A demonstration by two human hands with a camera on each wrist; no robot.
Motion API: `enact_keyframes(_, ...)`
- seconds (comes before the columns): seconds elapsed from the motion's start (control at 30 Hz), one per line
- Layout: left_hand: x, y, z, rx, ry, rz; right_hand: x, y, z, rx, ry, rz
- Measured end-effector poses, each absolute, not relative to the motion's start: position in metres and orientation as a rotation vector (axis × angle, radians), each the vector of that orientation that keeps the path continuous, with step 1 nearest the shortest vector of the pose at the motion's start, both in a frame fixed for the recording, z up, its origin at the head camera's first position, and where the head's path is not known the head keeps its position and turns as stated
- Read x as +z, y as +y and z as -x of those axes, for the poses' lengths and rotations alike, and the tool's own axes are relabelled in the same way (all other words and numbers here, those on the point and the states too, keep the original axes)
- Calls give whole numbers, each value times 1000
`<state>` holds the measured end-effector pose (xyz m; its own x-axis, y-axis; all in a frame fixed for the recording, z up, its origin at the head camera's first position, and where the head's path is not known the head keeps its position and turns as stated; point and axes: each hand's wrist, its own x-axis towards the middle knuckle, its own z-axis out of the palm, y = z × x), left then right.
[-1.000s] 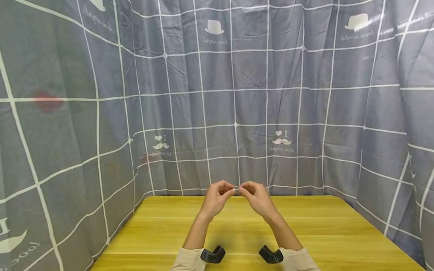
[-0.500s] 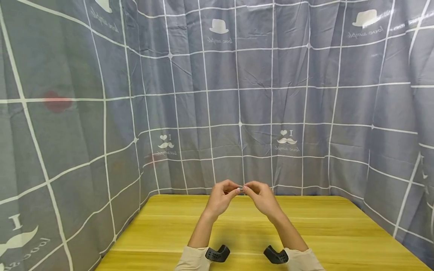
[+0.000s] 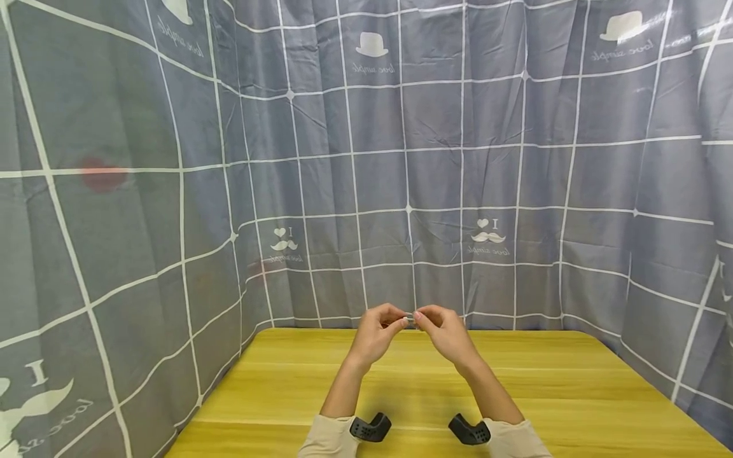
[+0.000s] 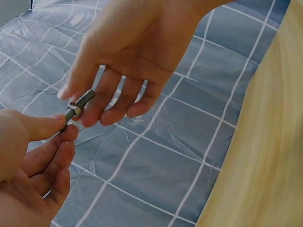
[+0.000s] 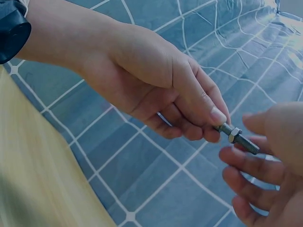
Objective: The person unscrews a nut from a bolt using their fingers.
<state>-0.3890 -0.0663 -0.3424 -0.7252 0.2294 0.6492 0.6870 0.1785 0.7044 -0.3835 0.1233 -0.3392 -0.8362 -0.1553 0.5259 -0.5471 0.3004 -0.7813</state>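
In the head view my left hand (image 3: 369,338) and right hand (image 3: 448,338) meet fingertip to fingertip above the far edge of the table. Between thumb and fingers, the left hand (image 5: 156,90) pinches one end of a metal bolt (image 5: 249,144), whose threaded end points toward the right hand. A hex nut (image 4: 74,109) sits partway along the thread. The right hand (image 4: 135,52) has its thumb and loosely spread fingers around the bolt's free end; in the right wrist view the thumb stands apart from the nut. The left fingertips hide the pinched end.
A yellow wood-grain table (image 3: 418,381) spreads beneath both forearms. Grey curtains (image 3: 321,184) with white grid lines surround it at the back and sides. Black wrist devices (image 3: 371,427) sit at the cuffs of the light sleeves (image 3: 329,439).
The head view has turned slightly left, so hands and table appear a little farther right. The right fingertips shift slightly about the bolt's end; the left hand keeps its pinch.
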Motion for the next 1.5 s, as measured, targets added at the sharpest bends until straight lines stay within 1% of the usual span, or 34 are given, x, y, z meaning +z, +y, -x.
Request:
enact_keyframes(0.23, -345, -68, 389, -1557, -2074, 843, -338, 122, 383, 1521, -2229, -699)
enact_keyframes(0.43, -343, -68, 391, -1527, -2105, 844, -338, 122, 384, 1537, -2274, -654)
enact_keyframes(0.67, -340, -68, 391, -1540, -2091, 848, -336, 124, 383, 1516, -2257, -679)
enact_keyframes(0.83, -338, -65, 391, -1551, -2095, 872, -335, 129, 383, 1530, -2285, -630)
enact_keyframes(1.13, -336, -65, 389, -1523, -2091, 815, -333, 125, 386, 1524, -2223, -702)
enact_keyframes(1.5, -338, -68, 391, -1576, -2081, 851, -336, 123, 385, 1500, -2226, -663)
